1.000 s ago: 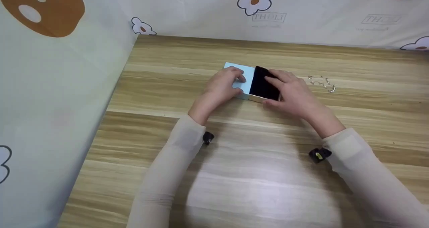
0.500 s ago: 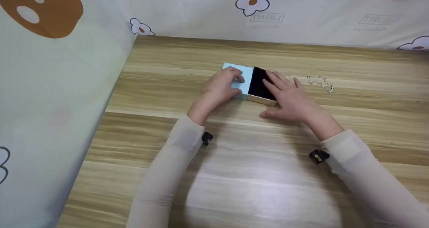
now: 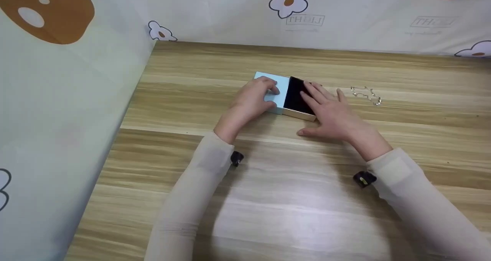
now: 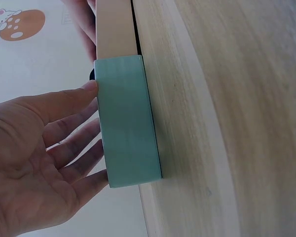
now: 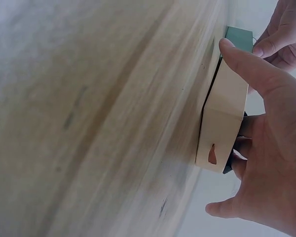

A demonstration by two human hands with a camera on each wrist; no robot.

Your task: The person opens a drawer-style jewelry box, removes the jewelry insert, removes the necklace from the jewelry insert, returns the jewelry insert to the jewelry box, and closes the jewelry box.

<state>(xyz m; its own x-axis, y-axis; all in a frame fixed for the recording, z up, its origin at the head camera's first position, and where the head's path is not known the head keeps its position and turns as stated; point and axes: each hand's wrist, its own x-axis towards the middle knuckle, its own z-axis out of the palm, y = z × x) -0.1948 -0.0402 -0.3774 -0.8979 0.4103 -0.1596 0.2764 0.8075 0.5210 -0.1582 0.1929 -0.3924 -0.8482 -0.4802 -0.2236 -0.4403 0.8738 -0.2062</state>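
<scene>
A small drawer-style box lies on the table, its light-blue sleeve (image 3: 282, 85) at left and its tan tray (image 3: 299, 114) drawn out to the right. Black lining (image 3: 297, 96) fills the tray's top. My left hand (image 3: 249, 100) rests on the sleeve; in the left wrist view its thumb touches the top edge and its fingers (image 4: 74, 148) lie on top. Straight fingers of my right hand (image 3: 335, 115) touch the black lining, while its thumb (image 5: 251, 66) is spread away from the tray. The right wrist view shows a drop-shaped mark (image 5: 213, 154) on the tray's end.
A thin silver chain (image 3: 367, 94), like a bracelet, lies on the wooden table (image 3: 268, 199) just right of my right hand. Patterned sheeting (image 3: 230, 13) borders the table's back and left sides.
The right thumb has left the tray's near side and swung outward, and the fingers have spread over the black lining, which sits lower in the tray. My left hand has stayed put.
</scene>
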